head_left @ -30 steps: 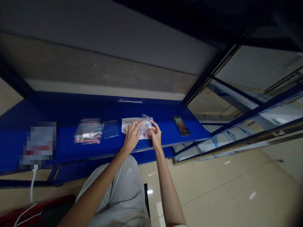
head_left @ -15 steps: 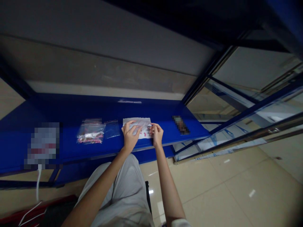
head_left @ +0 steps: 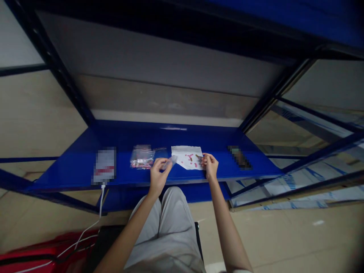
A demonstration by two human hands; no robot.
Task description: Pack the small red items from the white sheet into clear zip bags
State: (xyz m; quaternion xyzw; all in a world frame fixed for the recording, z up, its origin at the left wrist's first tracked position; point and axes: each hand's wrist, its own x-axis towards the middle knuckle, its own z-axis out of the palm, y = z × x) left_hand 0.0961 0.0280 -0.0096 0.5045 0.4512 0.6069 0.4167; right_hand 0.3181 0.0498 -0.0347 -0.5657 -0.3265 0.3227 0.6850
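A small clear plastic bag [head_left: 170, 161] is pinched in the fingers of my left hand [head_left: 158, 177], just off the left edge of a white sheet of paper [head_left: 180, 151]. Several small pink pieces [head_left: 191, 156] lie scattered on the paper, with a few brownish ones among them. My right hand [head_left: 211, 167] is at the paper's right edge, fingers curled together; whatever they hold, if anything, is too small to make out. Left of the paper lie a flat clear bag [head_left: 160, 152] and a pile of zip bags [head_left: 142, 156] with pink and red contents.
A blue shelf [head_left: 127, 132] carries everything, with blue uprights at both ends. At its right lies a blurred-out dark flat object [head_left: 240, 157]. A blurred-out white object [head_left: 104, 165] lies at the left, its white cable [head_left: 101, 204] hanging over the front edge.
My left hand has moved off the paper to its left side with the clear bag, uncovering the pink pieces. My right hand stays by the right edge. The view has turned left.
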